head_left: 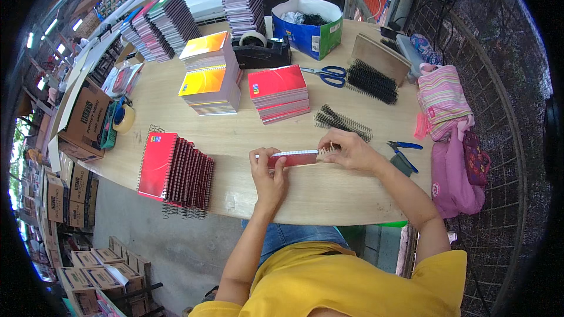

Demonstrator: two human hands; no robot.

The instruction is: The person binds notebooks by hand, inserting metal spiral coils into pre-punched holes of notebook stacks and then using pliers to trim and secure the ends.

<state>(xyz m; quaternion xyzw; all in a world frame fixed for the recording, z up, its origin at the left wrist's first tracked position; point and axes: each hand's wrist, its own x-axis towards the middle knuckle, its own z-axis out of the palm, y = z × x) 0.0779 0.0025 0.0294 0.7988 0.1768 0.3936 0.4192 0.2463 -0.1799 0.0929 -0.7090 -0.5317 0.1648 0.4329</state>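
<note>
Your left hand (269,167) has its grip clamped on the near end of a red notebook (292,158), thumb over the cover, fingers curled beneath. Your right hand (346,149) pinches together at the other end, fingertips closed on a pale wire coil (329,149) where it meets the book's edge. The notebook lies flat on the tabletop (329,191) between your two hands, its long axis running left to right, tilting slightly up toward your right. So the binding edge sits on the right hand's side, and that hand is the nearer one to the coil; the left only steadies.

The cover looks glossy and thin, the page block white at the edge. Just beyond your right hand lie black spiral coils (343,122), springy and ridged. Further back, a bigger bundle of black coils (371,81) and blue-handled scissors (326,74). Blue-handled pliers (403,151) rest just to the right of your wrist. To your left, a row of bound red notebooks (176,170) lies overlapped like shingles. Stacks of unbound pads (278,92) stand behind, in red, orange and yellow.
</note>
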